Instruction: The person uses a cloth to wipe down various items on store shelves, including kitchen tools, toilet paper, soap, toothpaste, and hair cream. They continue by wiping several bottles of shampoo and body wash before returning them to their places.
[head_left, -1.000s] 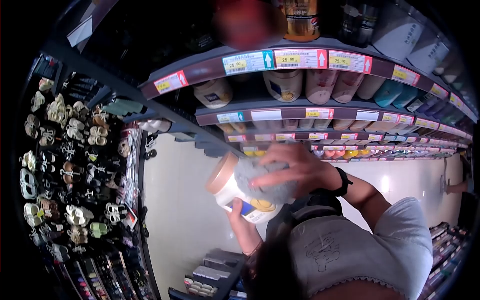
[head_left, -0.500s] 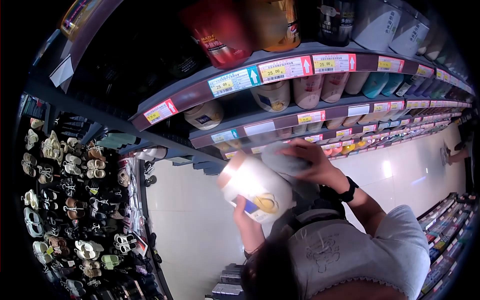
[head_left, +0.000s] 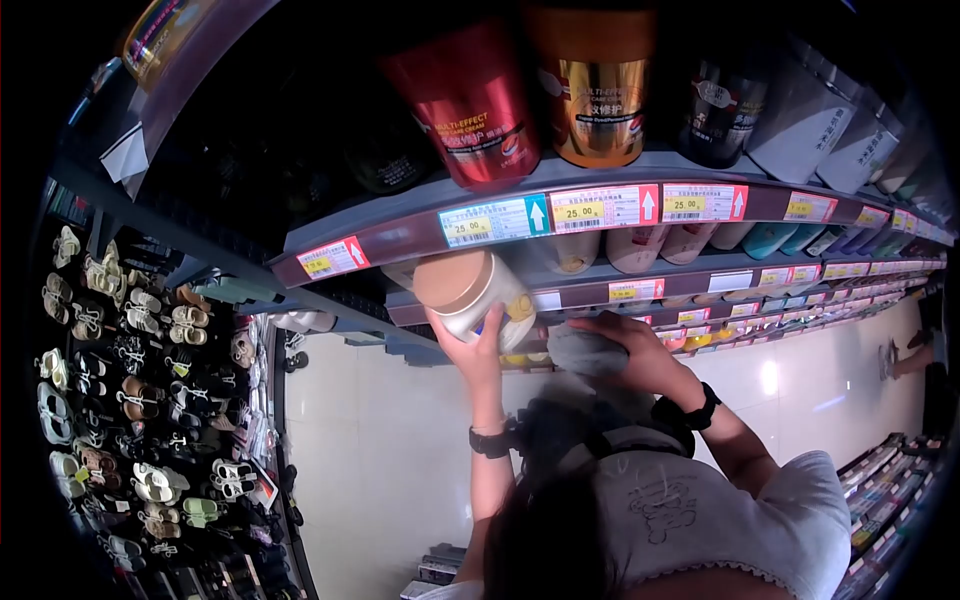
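My left hand (head_left: 474,350) is wrapped round a white jar (head_left: 462,324) with a copper-coloured lid and a yellow picture on its label. The jar is tilted, at the front of the shelf (head_left: 590,294) below the top price strip. Part of that shelf is hidden behind it. In my right hand (head_left: 645,352) is a grey cloth (head_left: 585,353), bunched under the fingers, to the right of the jar and apart from it.
A red jar (head_left: 480,120), an orange-gold jar (head_left: 600,110) and a black jar (head_left: 722,115) stand on the shelf above. Price tags (head_left: 600,208) line its edge. Racks of shoes (head_left: 140,395) are at left, and packed shelving (head_left: 890,490) at lower right. A person's leg (head_left: 912,362) shows far right.
My left hand has lifted the jar up and away to the shelf, turning its lid toward me. The right hand with the cloth has moved slightly down and right, away from the jar.
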